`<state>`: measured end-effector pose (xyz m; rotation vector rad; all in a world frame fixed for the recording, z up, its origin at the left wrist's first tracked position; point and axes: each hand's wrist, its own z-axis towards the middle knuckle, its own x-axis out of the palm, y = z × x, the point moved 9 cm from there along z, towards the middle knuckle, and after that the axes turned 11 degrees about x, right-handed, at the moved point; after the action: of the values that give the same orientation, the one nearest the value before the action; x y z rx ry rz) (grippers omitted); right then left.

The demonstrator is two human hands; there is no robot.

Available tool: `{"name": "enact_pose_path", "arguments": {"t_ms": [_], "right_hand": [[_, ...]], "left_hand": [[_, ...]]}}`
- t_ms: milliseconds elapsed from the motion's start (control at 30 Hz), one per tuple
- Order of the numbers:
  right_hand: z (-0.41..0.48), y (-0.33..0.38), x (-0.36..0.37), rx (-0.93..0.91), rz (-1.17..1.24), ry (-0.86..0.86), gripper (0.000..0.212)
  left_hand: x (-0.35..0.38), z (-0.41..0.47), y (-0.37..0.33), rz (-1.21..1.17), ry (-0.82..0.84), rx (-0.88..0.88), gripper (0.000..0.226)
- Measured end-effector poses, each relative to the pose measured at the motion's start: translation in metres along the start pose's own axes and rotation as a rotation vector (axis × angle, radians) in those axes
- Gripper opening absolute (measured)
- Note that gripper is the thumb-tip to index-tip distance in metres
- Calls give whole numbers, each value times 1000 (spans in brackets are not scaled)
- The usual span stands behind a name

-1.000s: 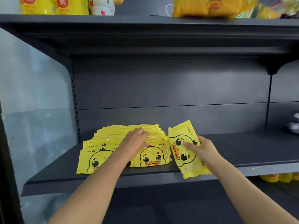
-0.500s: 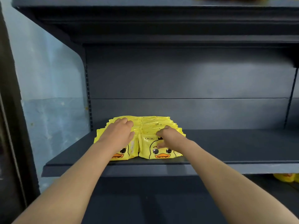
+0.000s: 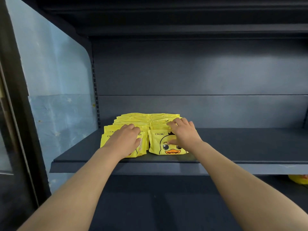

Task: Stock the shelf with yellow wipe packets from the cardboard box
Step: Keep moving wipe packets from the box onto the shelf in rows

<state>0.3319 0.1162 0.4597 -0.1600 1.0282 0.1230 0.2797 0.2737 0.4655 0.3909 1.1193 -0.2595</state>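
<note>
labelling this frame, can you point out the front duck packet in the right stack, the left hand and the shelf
front duck packet (image 3: 173, 151), head view, on the orange beak
left hand (image 3: 125, 139), head view, back of the hand
shelf (image 3: 233, 169), head view, front lip

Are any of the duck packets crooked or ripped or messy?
Only a little. In the left row, the front packets sit staggered, edges peeking out leftward. The right row looks even. Nothing looks torn or spilled. The left hand and right hand rest on the rows.
</note>
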Motion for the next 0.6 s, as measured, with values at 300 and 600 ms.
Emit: {"name": "enact_pose_path", "arguments": {"t_ms": [300, 600], "right_hand": [[-6, 0, -5, 0, -54, 79, 64], [-20, -41, -51, 39, -53, 210, 53]], "left_hand": [[-11, 1, -9, 25, 7, -9, 36], [-44, 14, -46, 30, 56, -7, 38]]}}
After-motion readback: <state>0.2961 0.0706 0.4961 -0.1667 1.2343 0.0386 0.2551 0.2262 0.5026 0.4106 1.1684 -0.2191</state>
